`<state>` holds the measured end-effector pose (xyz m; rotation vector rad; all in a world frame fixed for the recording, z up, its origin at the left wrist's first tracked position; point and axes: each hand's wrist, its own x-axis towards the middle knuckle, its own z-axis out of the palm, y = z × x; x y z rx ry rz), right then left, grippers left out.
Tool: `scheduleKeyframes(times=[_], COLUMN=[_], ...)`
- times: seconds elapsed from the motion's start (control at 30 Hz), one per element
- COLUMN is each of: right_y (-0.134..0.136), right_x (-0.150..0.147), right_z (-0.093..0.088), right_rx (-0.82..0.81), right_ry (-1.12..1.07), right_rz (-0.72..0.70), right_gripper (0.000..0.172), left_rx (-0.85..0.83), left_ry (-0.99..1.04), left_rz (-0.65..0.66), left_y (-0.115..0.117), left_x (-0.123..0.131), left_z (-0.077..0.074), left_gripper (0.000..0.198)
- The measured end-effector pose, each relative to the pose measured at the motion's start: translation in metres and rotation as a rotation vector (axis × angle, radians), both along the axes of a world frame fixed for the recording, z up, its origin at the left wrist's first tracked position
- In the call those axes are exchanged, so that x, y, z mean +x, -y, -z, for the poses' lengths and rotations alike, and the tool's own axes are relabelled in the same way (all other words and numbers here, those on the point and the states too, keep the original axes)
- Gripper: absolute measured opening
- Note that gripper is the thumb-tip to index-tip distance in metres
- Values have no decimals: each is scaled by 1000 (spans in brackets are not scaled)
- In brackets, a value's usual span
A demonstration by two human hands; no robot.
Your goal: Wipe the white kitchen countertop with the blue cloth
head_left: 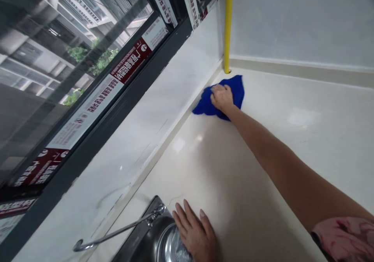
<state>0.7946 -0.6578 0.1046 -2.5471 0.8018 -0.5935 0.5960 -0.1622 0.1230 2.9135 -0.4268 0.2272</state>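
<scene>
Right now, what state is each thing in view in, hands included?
Bright blue cloth: spread out, edges wavy.
Bare right hand: bent, resting on the cloth.
Bare left hand: extended, holding nothing visible.
Chrome tubular faucet: no water visible.
Steel sink: partly hidden.
Glossy cream countertop: reflecting light.
Round yellow pipe: upright, meeting the countertop.

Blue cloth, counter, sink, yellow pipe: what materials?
Blue cloth: matte fabric, given its soft, irregular edges; fibre unclear.
Counter: glossy, possibly artificial stone, judging by bright reflections.
Sink: likely stainless steel, from its grey metallic sheen.
Yellow pipe: smooth, evenly coloured, so painted metal or plastic; can't tell which.
</scene>
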Motion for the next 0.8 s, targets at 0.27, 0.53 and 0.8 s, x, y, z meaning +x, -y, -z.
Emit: scheduleKeyframes(times=[0.27,0.53,0.8], right_y=[57,-38,-28], right_x=[-16,-36,-64], right_z=[0,-16,-15], right_rx=[-57,-170,-62], right_ry=[-219,-143,-161], right_rz=[-37,-410,-395], right_gripper=[75,67,62], left_rx=[27,11,-9], left_ry=[23,37,7], left_rz=[-18,5,-18], left_y=[0,-10,-5], left_x=[1,12,24], left_z=[3,9,4], left_gripper=[65,66,66])
